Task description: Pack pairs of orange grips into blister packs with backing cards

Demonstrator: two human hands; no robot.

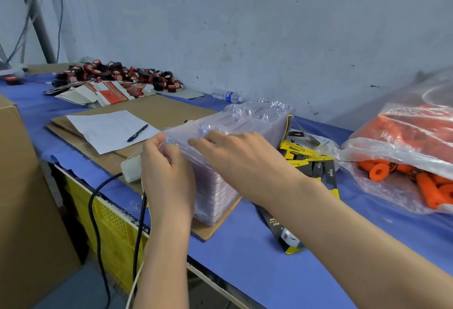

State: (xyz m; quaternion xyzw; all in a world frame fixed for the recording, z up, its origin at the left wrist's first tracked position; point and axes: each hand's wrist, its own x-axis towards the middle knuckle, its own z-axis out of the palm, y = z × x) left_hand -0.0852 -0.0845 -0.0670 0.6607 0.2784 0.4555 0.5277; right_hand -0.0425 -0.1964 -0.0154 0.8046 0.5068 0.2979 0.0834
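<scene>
A tall stack of clear blister packs [255, 122] stands on a cardboard sheet [157, 112] in the middle of the blue table. My left hand [166, 171] pinches the near left corner of the stack's top shell with curled fingers. Across the top of the stack lies my right hand [245, 159], fingers spread over the plastic. Yellow and black backing cards [308, 161] lie scattered just right of the stack. Orange grips [431, 186] fill a clear plastic bag [404, 137] at the right edge.
A white paper with a black pen [137, 133] lies on the cardboard. Red and black items [117, 75] and red cards are piled at the back left. A water bottle [228, 96] lies by the wall. A brown carton [24, 198] stands at left; cables [98, 205] hang off the table's front.
</scene>
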